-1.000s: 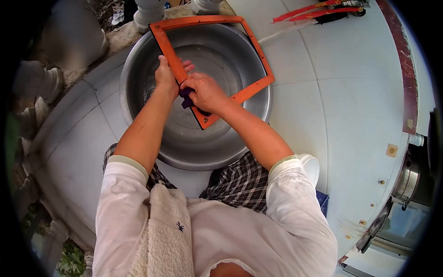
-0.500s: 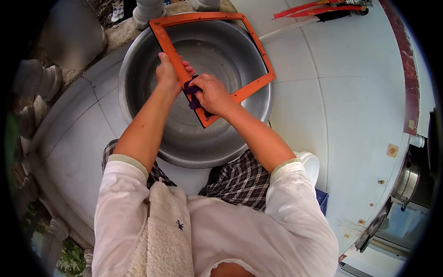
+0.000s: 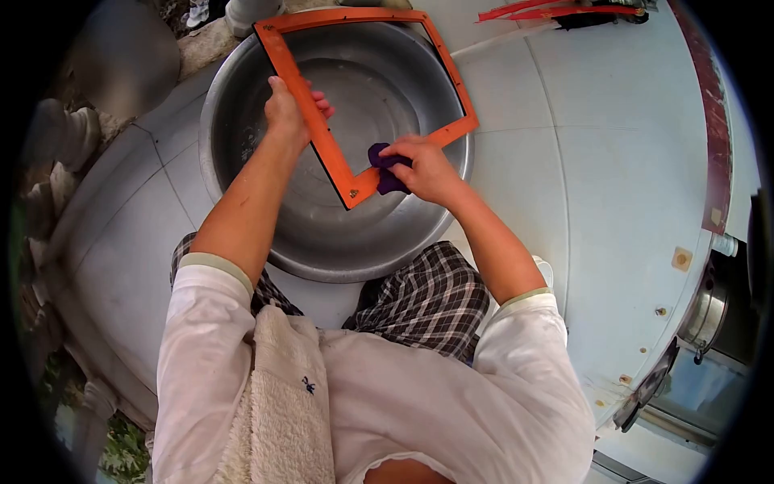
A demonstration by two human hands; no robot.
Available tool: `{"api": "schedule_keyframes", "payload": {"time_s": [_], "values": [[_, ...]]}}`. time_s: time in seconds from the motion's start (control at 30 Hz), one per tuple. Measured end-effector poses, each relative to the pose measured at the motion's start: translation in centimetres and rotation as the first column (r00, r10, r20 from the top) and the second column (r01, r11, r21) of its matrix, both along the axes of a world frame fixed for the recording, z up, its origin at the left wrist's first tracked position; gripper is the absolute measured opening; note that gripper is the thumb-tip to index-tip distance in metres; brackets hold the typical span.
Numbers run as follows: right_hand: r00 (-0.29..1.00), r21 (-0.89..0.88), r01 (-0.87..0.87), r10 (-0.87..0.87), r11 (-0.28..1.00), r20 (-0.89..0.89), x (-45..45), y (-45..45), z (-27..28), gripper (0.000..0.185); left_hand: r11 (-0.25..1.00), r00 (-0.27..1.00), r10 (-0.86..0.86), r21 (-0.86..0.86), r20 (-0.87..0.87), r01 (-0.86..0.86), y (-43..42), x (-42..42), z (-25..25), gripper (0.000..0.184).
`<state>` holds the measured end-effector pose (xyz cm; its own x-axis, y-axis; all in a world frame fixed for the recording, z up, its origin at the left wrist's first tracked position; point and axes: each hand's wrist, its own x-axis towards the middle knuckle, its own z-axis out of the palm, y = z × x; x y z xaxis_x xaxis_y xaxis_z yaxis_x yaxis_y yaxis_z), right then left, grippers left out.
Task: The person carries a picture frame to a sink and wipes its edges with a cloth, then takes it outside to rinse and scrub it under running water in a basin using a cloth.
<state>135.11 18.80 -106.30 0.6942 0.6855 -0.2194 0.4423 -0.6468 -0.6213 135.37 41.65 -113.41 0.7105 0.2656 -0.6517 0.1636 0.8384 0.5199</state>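
An orange frame [image 3: 322,143] with dark edging is held tilted over a large grey metal basin [image 3: 242,206]. My left hand [image 3: 288,113] grips the frame's left side, thumb on the outside and fingertips showing through the opening. A bunched dark purple cloth [image 3: 393,181] is pinched in my right hand [image 3: 427,168], which presses it around the frame's near bar, just right of the lower corner. Small screws or fittings show at the frame's corners. The basin's bottom looks wet.
A stone balustrade [image 3: 76,141] runs along the left. Red-handled tools [image 3: 564,13] lie on the pale tiled floor [image 3: 516,202] at the upper right. A white container [image 3: 545,271] is partly hidden by my right arm. A towel [image 3: 292,403] hangs down my front.
My right hand has slid the purple cloth from the frame's left side near the corner rightward onto the near bar. My left hand still grips the left side, and the view has shifted slightly.
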Motion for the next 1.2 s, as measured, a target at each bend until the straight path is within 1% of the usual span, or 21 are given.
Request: {"api": "schedule_keyframes", "payload": {"time_s": [0.03, 0.13, 0.23, 0.27, 0.37, 0.47, 0.57, 0.67, 0.77, 0.8, 0.9, 1.0, 1.1, 1.2], "values": [[1.000, 0.098, -0.008, 0.008, 0.995, 0.005, -0.9, 1.1, -0.1, 0.027, 1.000, 1.000, -0.003, -0.002, 0.006, 0.003, 0.0, 0.1, -0.1, 0.064], [0.959, 0.162, -0.255, 0.228, 0.953, 0.168, -4.4, 3.9, -2.0, 0.032, 1.000, 1.000, -0.012, 0.000, 0.012, 0.012, 0.2, 0.3, -0.5, 0.063], [0.937, 0.004, -0.330, 0.328, 0.944, 0.119, -5.1, 2.4, -2.3, 0.036, 1.000, 1.000, -0.024, 0.008, -0.012, 0.025, 0.4, 0.1, -0.3, 0.063], [0.952, 0.011, -0.301, 0.300, 0.954, 0.064, -5.0, 1.8, -1.6, 0.030, 1.000, 0.999, -0.026, 0.008, -0.022, 0.026, 0.1, -0.1, 0.1, 0.062], [0.972, -0.307, -0.226, 0.235, 0.924, -0.009, -3.2, -1.2, -1.9, 0.023, 0.999, 0.999, -0.039, 0.017, -0.029, 0.039, 0.5, 0.0, 0.5, 0.063], [0.988, -0.122, -0.012, 0.030, 0.992, 0.149, -2.4, -2.5, -1.5, 0.014, 0.999, 0.999, -0.038, 0.016, 0.002, 0.038, 0.7, 0.5, 0.4, 0.064], [0.995, 0.033, 0.047, -0.050, 0.998, 0.083, -3.5, 1.7, 1.0, 0.014, 0.999, 0.999, -0.028, -0.018, 0.029, 0.029, 0.2, 0.3, -0.1, 0.065], [0.996, -0.070, -0.018, 0.024, 0.997, 0.082, -3.4, 6.0, -1.2, 0.017, 0.999, 0.999, -0.034, -0.028, 0.043, 0.035, 0.1, -0.3, 0.0, 0.065], [0.959, 0.101, 0.197, -0.213, 0.975, 0.187, -1.1, 9.0, -2.8, 0.016, 0.999, 0.999, -0.029, -0.038, 0.042, 0.031, -0.1, -0.5, 0.6, 0.063], [0.956, 0.148, 0.248, -0.267, 0.957, 0.124, -0.7, 9.3, -2.8, 0.015, 0.998, 0.999, -0.031, -0.050, 0.038, 0.033, -0.5, -0.7, 0.7, 0.062], [0.964, -0.015, 0.258, -0.257, 0.966, 0.065, -1.6, 8.8, -1.8, 0.014, 0.998, 0.999, -0.033, -0.061, -0.006, 0.033, -0.6, -0.9, 1.3, 0.063], [0.995, -0.225, 0.094, -0.087, 0.970, 0.041, -3.4, 6.2, -1.1, 0.018, 0.999, 0.999, -0.022, -0.050, -0.030, 0.020, -0.3, -0.5, 1.3, 0.063], [0.994, -0.158, 0.090, -0.079, 0.983, 0.074, -3.5, 6.4, -0.8, 0.016, 0.999, 0.999, -0.014, -0.035, -0.043, 0.013, -0.3, -0.3, 0.9, 0.063], [0.976, 0.039, 0.209, -0.211, 0.977, 0.053, -1.6, 9.4, -1.6, 0.016, 0.999, 0.999, -0.027, -0.038, -0.017, 0.027, -0.2, -0.4, 0.5, 0.063]]}}
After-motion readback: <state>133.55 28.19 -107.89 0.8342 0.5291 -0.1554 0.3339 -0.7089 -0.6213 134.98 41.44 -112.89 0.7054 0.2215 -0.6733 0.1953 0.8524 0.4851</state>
